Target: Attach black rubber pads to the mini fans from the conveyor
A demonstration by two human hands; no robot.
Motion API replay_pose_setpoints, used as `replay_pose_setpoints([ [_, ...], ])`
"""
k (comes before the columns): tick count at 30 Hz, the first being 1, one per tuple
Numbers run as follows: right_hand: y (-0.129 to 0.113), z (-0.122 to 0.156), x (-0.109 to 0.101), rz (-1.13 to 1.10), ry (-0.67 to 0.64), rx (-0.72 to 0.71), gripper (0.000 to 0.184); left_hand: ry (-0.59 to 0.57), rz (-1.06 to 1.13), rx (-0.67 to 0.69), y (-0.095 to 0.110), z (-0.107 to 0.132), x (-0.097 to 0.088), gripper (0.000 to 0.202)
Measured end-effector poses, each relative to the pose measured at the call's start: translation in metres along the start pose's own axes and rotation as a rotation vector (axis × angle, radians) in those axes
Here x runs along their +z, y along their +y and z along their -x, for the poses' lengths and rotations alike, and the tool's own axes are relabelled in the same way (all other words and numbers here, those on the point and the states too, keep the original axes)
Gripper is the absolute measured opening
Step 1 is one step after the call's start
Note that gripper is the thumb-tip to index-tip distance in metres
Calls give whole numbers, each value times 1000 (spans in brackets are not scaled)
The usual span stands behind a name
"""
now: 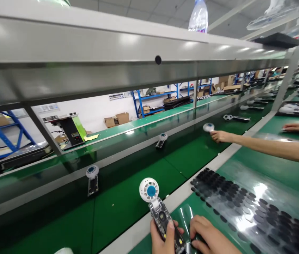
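My left hand (165, 236) is wrapped round the dark see-through handle of a small handheld fan (161, 218), tilted with its round white head and blue centre pointing up and away. Close to the handle's lower end, my right hand (210, 234) has its fingers curled in a pinch. What those fingers hold is hidden. A piece of clear plastic film (185, 215) shows between the two hands, by the right fingertips; whether it is gripped I cannot tell. Right of my hands, many black round discs (226, 190) lie in rows on a clear sheet on the green bench.
Beyond the bench edge runs a green conveyor belt (128, 197) carrying more fans (92, 181). A co-worker's hand (219, 136) reaches from the right, holding another fan (208, 127) above the belt. A metal shelf beam (99, 46) crosses overhead, with a plastic bottle (199, 17) on it.
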State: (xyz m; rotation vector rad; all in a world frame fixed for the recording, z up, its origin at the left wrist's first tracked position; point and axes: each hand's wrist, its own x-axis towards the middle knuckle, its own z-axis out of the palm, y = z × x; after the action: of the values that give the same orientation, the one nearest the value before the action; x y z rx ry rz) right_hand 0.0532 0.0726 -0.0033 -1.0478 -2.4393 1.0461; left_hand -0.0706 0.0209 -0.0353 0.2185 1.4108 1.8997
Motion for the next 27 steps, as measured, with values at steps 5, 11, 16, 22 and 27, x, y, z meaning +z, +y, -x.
replay_pose_setpoints([
  [5, -11, 10, -18, -232, -70, -4, 11, -46, 140, -130, 13, 6, -1, 57],
  [11, -51, -13, -30, -513, -1, 36, 14, -121, -38, -33, 21, 16, -2, 64],
  [16, -70, -29, -25, -448, -52, -2, 15, -49, -169, -15, 20, 16, -6, 67],
  [22, -68, -29, -27, -375, -62, -7, 17, -42, -83, -95, 21, 20, -4, 51],
  [27, -72, -31, -24, -356, -47, 15, 19, -21, -102, -60, 21, 20, -3, 47],
])
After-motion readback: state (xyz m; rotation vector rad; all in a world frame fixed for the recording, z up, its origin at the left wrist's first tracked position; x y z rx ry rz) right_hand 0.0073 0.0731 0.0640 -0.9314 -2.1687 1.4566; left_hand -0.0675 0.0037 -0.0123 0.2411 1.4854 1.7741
